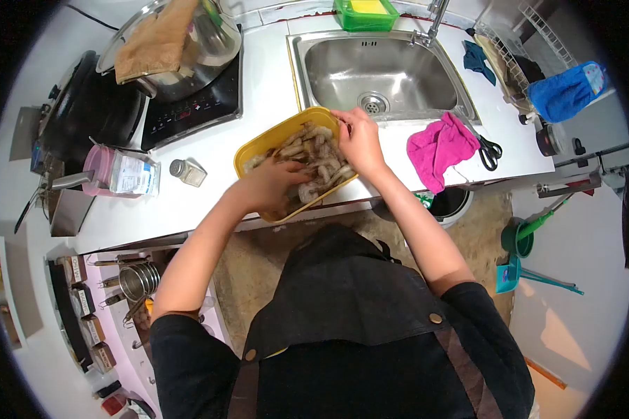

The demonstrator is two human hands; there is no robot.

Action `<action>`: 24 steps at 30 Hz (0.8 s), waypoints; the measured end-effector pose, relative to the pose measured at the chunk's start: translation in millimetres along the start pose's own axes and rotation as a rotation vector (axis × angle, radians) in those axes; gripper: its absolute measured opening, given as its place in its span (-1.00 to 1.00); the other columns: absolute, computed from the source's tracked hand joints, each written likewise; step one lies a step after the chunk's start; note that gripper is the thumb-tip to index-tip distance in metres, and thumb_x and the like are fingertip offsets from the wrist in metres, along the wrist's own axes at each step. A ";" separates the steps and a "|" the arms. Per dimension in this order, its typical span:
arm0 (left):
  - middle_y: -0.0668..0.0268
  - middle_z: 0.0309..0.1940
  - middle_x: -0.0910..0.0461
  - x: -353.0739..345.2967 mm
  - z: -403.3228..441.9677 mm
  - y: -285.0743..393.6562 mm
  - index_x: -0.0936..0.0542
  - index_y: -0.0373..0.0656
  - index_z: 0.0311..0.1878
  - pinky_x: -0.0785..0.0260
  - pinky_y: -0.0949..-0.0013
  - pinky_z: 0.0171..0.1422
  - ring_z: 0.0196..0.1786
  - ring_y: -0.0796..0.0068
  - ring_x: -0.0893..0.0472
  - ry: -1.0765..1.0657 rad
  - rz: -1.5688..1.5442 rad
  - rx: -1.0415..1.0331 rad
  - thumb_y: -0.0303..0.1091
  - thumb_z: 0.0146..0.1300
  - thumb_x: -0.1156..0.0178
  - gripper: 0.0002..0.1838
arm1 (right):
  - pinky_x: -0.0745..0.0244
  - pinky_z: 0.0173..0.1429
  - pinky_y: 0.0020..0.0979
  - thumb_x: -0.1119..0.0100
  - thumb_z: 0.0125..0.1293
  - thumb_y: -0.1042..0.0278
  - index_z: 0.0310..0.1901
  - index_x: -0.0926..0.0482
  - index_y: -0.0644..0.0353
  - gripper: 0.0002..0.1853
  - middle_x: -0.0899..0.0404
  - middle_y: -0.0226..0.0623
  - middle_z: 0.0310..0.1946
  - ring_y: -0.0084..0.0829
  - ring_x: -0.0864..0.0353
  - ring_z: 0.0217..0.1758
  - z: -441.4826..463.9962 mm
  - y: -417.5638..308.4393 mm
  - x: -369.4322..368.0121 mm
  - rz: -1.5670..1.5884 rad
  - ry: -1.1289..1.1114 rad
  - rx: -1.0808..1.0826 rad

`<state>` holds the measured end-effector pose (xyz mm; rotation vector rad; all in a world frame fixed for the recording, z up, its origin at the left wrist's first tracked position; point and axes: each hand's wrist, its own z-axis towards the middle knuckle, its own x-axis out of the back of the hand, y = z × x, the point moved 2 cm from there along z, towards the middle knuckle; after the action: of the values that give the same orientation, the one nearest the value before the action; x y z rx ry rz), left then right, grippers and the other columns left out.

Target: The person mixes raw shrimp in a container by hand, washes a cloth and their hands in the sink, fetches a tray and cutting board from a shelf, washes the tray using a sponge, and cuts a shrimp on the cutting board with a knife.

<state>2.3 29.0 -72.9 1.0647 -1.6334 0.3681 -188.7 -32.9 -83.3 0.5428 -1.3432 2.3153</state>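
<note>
A yellow plastic tub (250, 146) stands at the counter's front edge, in front of the sink, with raw, grey, shell-on shrimp (320, 155) inside. My left hand (276, 183) reaches down into the tub, fingers apart over the shrimp and slightly blurred. Its lower fingertips are hard to see. At the tub's far right corner, my right hand (358, 138) is closed on the rim, thumb and fingers on either side of the wall.
Behind the tub lies a steel sink (314, 70). Left are an induction cooker (189, 115) with a large pot (210, 63), a glass shaker (189, 172) and a pink container (101, 164). Right are a magenta cloth (437, 150) and black-handled scissors (490, 152).
</note>
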 end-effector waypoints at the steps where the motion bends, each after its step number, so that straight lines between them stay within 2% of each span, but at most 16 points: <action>1: 0.25 0.22 -0.34 5.6 -4.8 -1.6 -0.40 0.24 0.21 -0.25 0.10 0.25 0.17 -0.19 -0.32 -0.062 0.016 0.006 -0.38 -0.08 -0.18 -0.34 | -0.40 -0.24 -0.31 -0.02 0.15 0.61 -0.14 -0.61 0.27 -0.74 -0.48 -0.07 -0.42 -0.16 -0.50 -0.38 -0.4 1.0 -0.7 -0.004 0.003 0.010; 2: 0.13 0.18 -0.36 9.6 -3.5 2.4 -0.44 0.14 0.17 -0.23 0.10 0.29 0.15 -0.04 -0.39 0.051 -0.047 0.115 -0.46 -0.21 -0.28 -0.28 | -0.40 -0.23 -0.31 -0.02 0.15 0.61 -0.14 -0.61 0.27 -0.74 -0.48 -0.07 -0.42 -0.15 -0.51 -0.38 -1.2 2.6 -1.1 0.000 0.008 0.020; 5: 0.15 0.11 -0.40 12.1 15.1 25.1 -0.46 0.14 0.13 -0.29 0.11 0.24 0.16 0.00 -0.39 0.216 -0.026 0.287 -0.50 -0.23 -0.28 -0.30 | -0.40 -0.22 -0.30 -0.02 0.14 0.61 -0.15 -0.61 0.27 -0.74 -0.49 -0.07 -0.42 -0.14 -0.51 -0.37 -1.2 1.6 -1.4 0.009 0.014 0.035; 6: 0.15 0.04 -0.42 9.4 17.9 31.3 -0.47 0.11 0.12 -0.34 0.16 0.18 0.10 0.06 -0.44 0.286 0.074 0.213 -0.53 -0.24 -0.28 -0.31 | -0.41 -0.22 -0.30 -0.02 0.14 0.61 -0.15 -0.61 0.27 -0.74 -0.49 -0.07 -0.42 -0.14 -0.51 -0.36 -0.7 2.1 -2.0 0.008 0.016 0.029; 9: 0.15 -0.04 -0.47 11.1 16.7 28.4 -0.49 0.04 0.08 -0.36 0.20 0.12 0.01 0.10 -0.50 0.165 -0.188 0.180 -0.55 -0.22 -0.26 -0.36 | -0.42 -0.21 -0.30 -0.01 0.14 0.61 -0.14 -0.61 0.27 -0.74 -0.50 -0.06 -0.41 -0.13 -0.52 -0.35 -1.1 2.3 -0.2 0.023 0.005 0.009; 12: 0.15 -0.12 -0.53 33.6 10.4 16.3 -0.52 -0.02 0.04 -0.37 0.25 0.09 -0.04 0.15 -0.54 0.115 -0.202 0.218 -0.53 -0.21 -0.28 -0.41 | -0.42 -0.20 -0.30 -0.01 0.15 0.60 -0.13 -0.60 0.28 -0.74 -0.51 -0.06 -0.39 -0.13 -0.53 -0.34 2.0 1.6 -0.5 0.036 -0.014 -0.011; 15: 0.15 -0.26 -0.59 47.6 10.2 7.1 -0.58 -0.01 -0.07 -0.40 0.26 -0.01 -0.13 0.18 -0.57 0.250 -0.414 -0.032 -0.34 -0.20 -0.33 -0.52 | -0.42 -0.20 -0.31 -0.01 0.15 0.60 -0.12 -0.59 0.28 -0.73 -0.52 -0.05 -0.36 -0.14 -0.54 -0.34 -1.1 2.7 -0.1 0.040 -0.008 0.006; 16: 0.12 -0.16 -0.60 52.4 8.7 5.1 -0.56 -0.05 -0.04 -0.42 0.26 0.01 -0.07 0.18 -0.58 0.198 -0.444 0.006 -0.27 -0.21 -0.38 -0.48 | -0.42 -0.20 -0.31 -0.01 0.15 0.60 -0.12 -0.59 0.28 -0.73 -0.52 -0.05 -0.36 -0.14 -0.54 -0.34 -0.9 2.4 0.5 0.048 -0.014 0.003; 19: 0.11 -0.14 -0.61 53.2 1.1 -11.5 -0.50 -0.10 0.06 -0.42 0.28 0.05 -0.05 0.21 -0.58 0.081 -0.323 0.422 -0.26 -0.17 -0.43 -0.39 | -0.42 -0.20 -0.33 0.00 0.15 0.61 -0.12 -0.59 0.28 -0.73 -0.52 -0.06 -0.36 -0.15 -0.54 -0.33 0.5 -0.3 1.9 0.047 -0.030 0.000; 20: 0.07 -0.18 -0.61 48.4 -3.4 -12.7 -0.48 -0.17 0.06 -0.45 0.26 0.01 -0.10 0.17 -0.61 0.008 -0.234 0.424 -0.12 -0.25 -0.48 -0.28 | -0.42 -0.20 -0.33 0.00 0.15 0.61 -0.12 -0.60 0.28 -0.73 -0.52 -0.06 -0.36 -0.15 -0.54 -0.33 0.4 -0.6 2.7 0.040 -0.034 -0.003; 23: 0.01 -0.21 -0.60 42.7 -18.4 5.5 -0.47 -0.29 0.02 -0.46 0.24 -0.02 -0.11 0.08 -0.60 -0.035 0.017 0.359 -0.04 -0.38 -0.52 -0.17 | -0.41 -0.19 -0.34 0.00 0.14 0.62 -0.14 -0.60 0.27 -0.73 -0.52 -0.08 -0.37 -0.17 -0.54 -0.33 -1.0 1.6 1.2 0.069 -0.004 -0.046; 24: -0.05 -0.24 -0.59 33.0 -11.5 7.2 -0.41 -0.40 0.02 -0.47 0.21 -0.07 -0.15 0.01 -0.59 -0.230 0.084 0.485 -0.05 -0.47 -0.54 -0.07 | -0.41 -0.19 -0.34 0.00 0.14 0.62 -0.14 -0.60 0.27 -0.73 -0.52 -0.08 -0.38 -0.17 -0.53 -0.33 -0.9 0.6 0.9 0.065 0.003 -0.037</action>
<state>3.7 26.2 -37.4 1.4426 -1.8460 0.7473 -189.9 -32.2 -83.7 0.4911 -1.4194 2.3360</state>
